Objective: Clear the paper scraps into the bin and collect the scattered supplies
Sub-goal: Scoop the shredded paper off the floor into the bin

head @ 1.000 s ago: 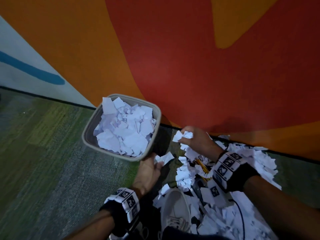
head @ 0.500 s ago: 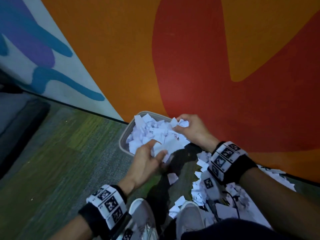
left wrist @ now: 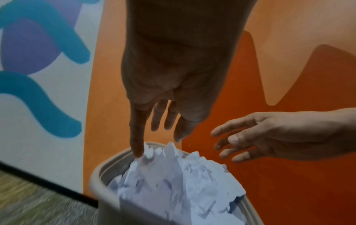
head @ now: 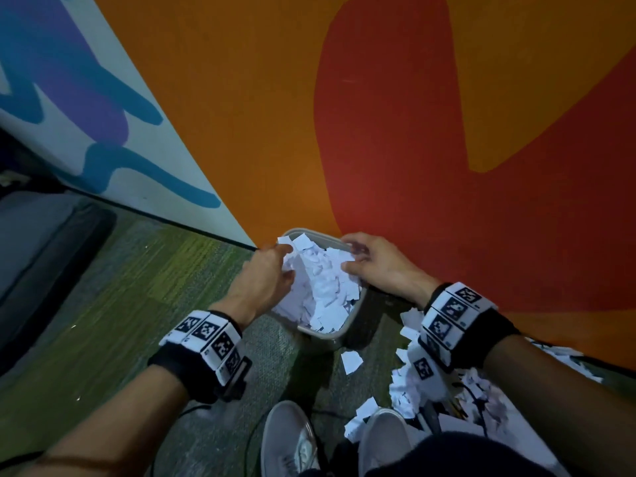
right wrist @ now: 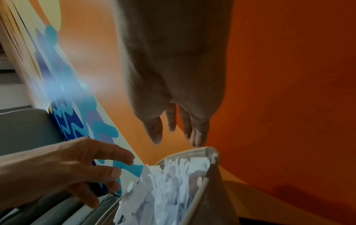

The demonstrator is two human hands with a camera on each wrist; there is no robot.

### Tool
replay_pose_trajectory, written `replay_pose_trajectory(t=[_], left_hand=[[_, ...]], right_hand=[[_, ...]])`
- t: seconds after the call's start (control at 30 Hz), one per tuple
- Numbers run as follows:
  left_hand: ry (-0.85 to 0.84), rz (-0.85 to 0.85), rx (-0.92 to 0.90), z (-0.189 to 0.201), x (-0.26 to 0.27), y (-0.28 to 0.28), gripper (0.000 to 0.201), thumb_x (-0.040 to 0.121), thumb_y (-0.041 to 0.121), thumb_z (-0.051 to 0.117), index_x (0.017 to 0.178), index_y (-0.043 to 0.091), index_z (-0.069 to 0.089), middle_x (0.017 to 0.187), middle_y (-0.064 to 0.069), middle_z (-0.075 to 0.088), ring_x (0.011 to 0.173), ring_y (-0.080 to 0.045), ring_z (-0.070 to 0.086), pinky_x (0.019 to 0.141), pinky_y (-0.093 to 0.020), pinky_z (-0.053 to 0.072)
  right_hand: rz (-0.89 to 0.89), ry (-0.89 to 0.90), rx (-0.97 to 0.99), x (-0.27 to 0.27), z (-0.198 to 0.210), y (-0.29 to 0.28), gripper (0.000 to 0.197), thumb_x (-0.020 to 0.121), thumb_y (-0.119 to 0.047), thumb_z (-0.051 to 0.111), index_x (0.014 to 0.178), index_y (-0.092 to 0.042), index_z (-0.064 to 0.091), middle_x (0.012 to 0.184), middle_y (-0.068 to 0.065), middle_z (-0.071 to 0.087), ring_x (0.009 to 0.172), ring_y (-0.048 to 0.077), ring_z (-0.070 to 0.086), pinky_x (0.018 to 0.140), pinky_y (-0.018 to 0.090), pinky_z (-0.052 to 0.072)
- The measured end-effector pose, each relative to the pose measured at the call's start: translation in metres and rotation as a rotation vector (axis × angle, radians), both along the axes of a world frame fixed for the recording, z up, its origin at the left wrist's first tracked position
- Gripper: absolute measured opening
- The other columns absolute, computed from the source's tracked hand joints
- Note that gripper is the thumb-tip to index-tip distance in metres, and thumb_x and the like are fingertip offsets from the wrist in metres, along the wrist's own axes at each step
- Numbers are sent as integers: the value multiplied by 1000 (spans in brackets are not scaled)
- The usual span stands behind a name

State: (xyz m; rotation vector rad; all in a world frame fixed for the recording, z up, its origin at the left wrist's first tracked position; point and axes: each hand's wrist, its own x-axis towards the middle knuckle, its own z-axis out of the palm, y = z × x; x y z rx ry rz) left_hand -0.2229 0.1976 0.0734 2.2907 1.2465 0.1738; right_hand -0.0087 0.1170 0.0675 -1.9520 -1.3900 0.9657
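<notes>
A grey bin stands on the carpet by the wall, heaped with white paper scraps. My left hand is at the heap's left side, fingers straight, and holds nothing. In the left wrist view its index fingertip touches the top scraps at the bin rim. My right hand is at the heap's right side; the left wrist view shows it as an open hand with spread fingers. In the right wrist view its fingers hang just above the bin rim.
More scraps lie piled on the floor to the right of the bin, with a dark cable and something yellow among them. One loose scrap lies before the bin. My two shoes are below. The painted wall is right behind.
Both hands held scraps over the bin half a second ago; now they are open at the sides of the heap. Earlier still, the right hand gathered scraps from the floor pile.
</notes>
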Motion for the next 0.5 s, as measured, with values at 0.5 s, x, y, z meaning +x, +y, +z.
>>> replay_pose_trajectory(t=[0.5], left_hand=[[123, -577, 34, 62, 133, -47, 32, 94, 34, 63, 120, 15, 68, 115, 0, 71, 103, -18, 67, 81, -21, 43]], right_hand=[[-140, -87, -90, 88, 11, -128, 41, 86, -30, 74, 125, -24, 63, 116, -5, 64, 103, 12, 62, 92, 33, 51]])
